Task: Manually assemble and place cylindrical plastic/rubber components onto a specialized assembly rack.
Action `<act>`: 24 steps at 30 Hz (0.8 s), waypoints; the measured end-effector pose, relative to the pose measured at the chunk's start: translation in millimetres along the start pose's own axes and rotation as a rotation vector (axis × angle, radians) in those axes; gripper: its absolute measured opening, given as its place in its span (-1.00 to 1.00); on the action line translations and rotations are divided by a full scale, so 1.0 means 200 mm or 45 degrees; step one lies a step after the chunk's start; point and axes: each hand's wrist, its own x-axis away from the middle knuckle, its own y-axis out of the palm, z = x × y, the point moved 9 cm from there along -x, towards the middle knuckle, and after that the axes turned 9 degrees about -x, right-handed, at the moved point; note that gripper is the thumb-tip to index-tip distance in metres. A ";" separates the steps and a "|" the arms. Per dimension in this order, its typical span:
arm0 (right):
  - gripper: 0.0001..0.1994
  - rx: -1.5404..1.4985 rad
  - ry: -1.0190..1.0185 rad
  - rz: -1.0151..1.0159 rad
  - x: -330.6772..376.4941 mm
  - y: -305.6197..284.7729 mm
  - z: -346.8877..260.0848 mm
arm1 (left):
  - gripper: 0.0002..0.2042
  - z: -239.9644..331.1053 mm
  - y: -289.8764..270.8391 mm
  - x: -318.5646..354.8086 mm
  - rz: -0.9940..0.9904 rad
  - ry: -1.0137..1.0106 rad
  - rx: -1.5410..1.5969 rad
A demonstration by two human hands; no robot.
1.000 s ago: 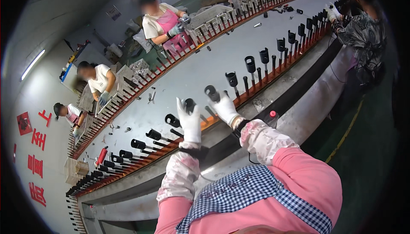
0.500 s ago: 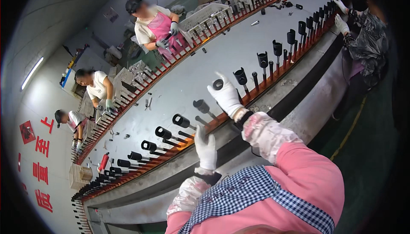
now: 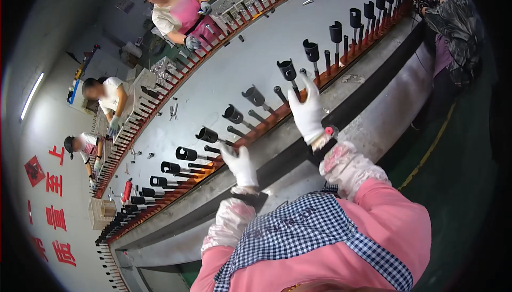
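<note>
My left hand (image 3: pixel 240 165), in a white glove, is open with thumb and fingers apart. It is beside a slim black rod (image 3: pixel 212 149) and close to a black notched cup (image 3: pixel 206 134) tilted on its stem. Also white-gloved, my right hand (image 3: pixel 308 113) has its thumb and fingers apart around the area of a stem. Just above its fingertips stands a black slotted cup (image 3: pixel 286 70). Whether the fingers touch that stem cannot be made out. Between my hands are two more black cups, one (image 3: pixel 253 96) slightly blurred and another (image 3: pixel 233 113) lower left.
A curved orange-brown rail (image 3: pixel 269 123) carries the cups and rods along the grey table (image 3: pixel 213 73). Co-workers sit across it, one in a pink apron (image 3: pixel 186 12); another person's dark sleeve (image 3: pixel 453 30) is at right. Small metal parts (image 3: pixel 174 112) lie on the table.
My right hand has come away from a black cup and now sits lower, below a cup's rim. My left hand has moved left and down. The view has shifted.
</note>
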 end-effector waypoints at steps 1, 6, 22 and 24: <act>-0.41 -0.038 -0.008 -0.022 -0.12 0.02 -0.01 | -0.26 -0.05 0.06 0.08 -0.061 -0.012 -0.087; -0.47 -0.276 0.441 -0.193 -0.36 0.33 0.20 | -0.20 0.52 0.50 0.10 -0.264 0.202 0.074; -0.38 -0.070 0.197 0.136 -0.79 -0.42 0.50 | -0.32 0.13 1.00 0.28 -0.320 -0.041 -0.040; -0.35 -0.146 0.210 0.155 -1.00 -0.36 0.51 | -0.33 0.28 1.17 0.32 -0.505 0.040 -0.106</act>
